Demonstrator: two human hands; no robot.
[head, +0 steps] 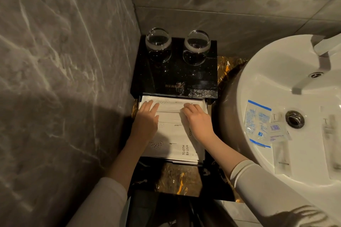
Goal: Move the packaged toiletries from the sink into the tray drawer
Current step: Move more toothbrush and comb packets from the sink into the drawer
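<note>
White toiletry packets (173,134) lying in the pulled-out tray drawer (206,156); left hand (147,118) and right hand (197,120) pressing on them, fingers relaxed, gripping nothing. More clear-wrapped toiletries (258,123) sitting in the white sink (258,72). Two glasses (158,42) standing on the black box above.

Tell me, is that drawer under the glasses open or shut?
Open. The drawer is pulled out from under the black tray, showing white packets inside, with both hands on them.
</note>
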